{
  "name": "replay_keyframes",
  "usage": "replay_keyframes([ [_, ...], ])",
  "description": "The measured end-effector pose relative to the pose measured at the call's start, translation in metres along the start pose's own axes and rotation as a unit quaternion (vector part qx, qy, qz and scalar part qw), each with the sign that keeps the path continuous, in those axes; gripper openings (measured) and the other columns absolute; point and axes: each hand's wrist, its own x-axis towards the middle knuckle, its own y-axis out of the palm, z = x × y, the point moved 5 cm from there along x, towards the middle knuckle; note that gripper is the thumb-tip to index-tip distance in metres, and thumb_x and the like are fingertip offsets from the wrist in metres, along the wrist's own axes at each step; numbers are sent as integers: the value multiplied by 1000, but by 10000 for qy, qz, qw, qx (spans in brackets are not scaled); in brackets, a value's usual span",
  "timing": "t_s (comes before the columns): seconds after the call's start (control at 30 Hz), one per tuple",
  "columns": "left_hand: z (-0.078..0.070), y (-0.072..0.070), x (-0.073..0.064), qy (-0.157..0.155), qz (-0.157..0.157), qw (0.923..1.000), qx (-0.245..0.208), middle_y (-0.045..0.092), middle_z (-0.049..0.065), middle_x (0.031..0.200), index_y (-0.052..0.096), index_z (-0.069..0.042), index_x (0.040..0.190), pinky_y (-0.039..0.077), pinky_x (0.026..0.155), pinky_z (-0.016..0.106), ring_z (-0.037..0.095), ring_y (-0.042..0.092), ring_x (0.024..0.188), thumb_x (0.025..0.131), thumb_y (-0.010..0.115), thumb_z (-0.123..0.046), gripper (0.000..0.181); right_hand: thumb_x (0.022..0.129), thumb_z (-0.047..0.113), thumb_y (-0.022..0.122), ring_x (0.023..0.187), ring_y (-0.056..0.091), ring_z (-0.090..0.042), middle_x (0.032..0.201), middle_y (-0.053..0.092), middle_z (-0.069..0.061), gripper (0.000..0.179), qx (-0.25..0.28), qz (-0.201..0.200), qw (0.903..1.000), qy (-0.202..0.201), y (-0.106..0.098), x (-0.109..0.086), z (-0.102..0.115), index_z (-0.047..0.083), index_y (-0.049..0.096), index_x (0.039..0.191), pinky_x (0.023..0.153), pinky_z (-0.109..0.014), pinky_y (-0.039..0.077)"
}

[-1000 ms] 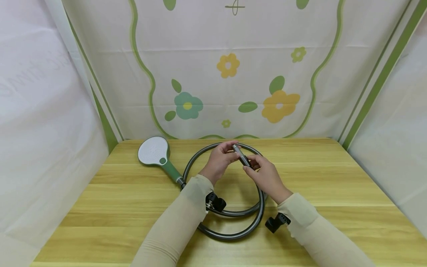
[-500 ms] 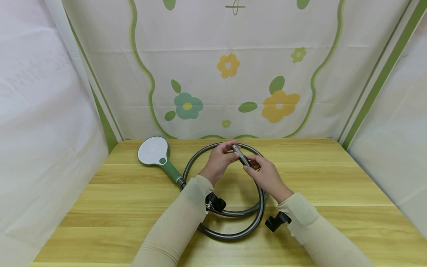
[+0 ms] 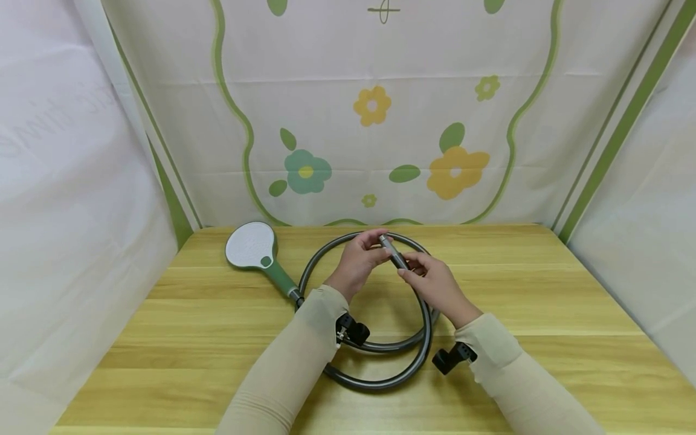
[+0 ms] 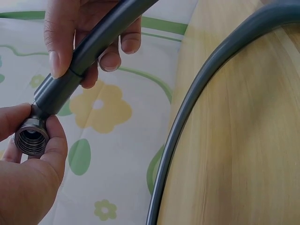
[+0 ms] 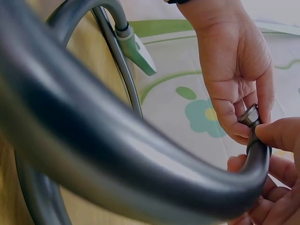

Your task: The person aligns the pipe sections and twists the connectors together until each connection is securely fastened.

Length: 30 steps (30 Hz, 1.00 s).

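Observation:
A dark grey shower hose lies looped on the table, with one end lifted in both hands. My left hand pinches the threaded metal nut at that end between thumb and fingers. The nut's open mouth, with its inner threads, shows in the left wrist view. Just behind it my right hand holds the hose at its smooth end sleeve, thumb on one side and fingers on the other. At the hose's other end lies a hand shower with a green handle and a white round face.
The wooden table ends at a pale cloth backdrop printed with flowers. White cloth walls stand on the left and right. Part of the hose loop passes under the left forearm.

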Motion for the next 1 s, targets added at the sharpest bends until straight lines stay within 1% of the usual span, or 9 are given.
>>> replay_keyframes([
  [0.2, 0, 1, 0, -27, 2, 10000, -14, 57, 12, 129, 56, -7, 133, 51, 95, 34, 24, 59, 112, 91, 61, 3, 43, 95, 21, 63, 80, 62, -22, 99, 67, -12, 37, 179, 73, 9998, 103, 1, 0, -3, 3, 60, 128, 64, -32, 51],
  [0.33, 0, 0, 0, -66, -20, 10000, 4, 58, 10, 128, 56, -9, 133, 51, 95, 34, 23, 59, 113, 91, 62, 3, 43, 97, 22, 60, 83, 63, -29, 99, 67, -12, 39, 288, 164, 9993, 166, 1, 1, -3, 3, 59, 130, 67, -33, 50],
  [0.5, 1, 0, 1, -83, -40, 10000, 6, 58, 9, 127, 57, -9, 132, 51, 94, 33, 22, 59, 111, 91, 62, 2, 42, 98, 24, 58, 85, 63, -28, 98, 66, -11, 41, 367, 289, 9985, 273, 1, 0, -3, 2, 57, 132, 69, -33, 49],
  [0.7, 1, 1, 0, -57, -46, 10000, -26, 58, 11, 127, 57, -7, 132, 52, 93, 33, 23, 59, 111, 91, 62, 4, 43, 98, 22, 57, 86, 64, -29, 101, 66, -13, 40, 390, 357, 9982, 274, 2, 0, -5, 1, 56, 132, 72, -33, 50],
  [0.9, 1, 0, -1, -26, -79, 10000, -22, 58, 11, 127, 57, -7, 131, 52, 93, 34, 23, 60, 110, 91, 62, 4, 42, 98, 22, 57, 91, 62, -34, 103, 65, -14, 41, 420, 381, 9979, 304, 4, 0, -5, 2, 55, 134, 72, -33, 51],
  [1.0, 1, 0, -1, -19, -77, 10000, -39, 57, 12, 127, 57, -6, 131, 52, 93, 34, 23, 60, 109, 91, 62, 5, 43, 97, 23, 59, 91, 60, -30, 105, 64, -13, 43, 288, 359, 9984, 317, 4, 0, -6, 3, 53, 135, 69, -33, 49],
])
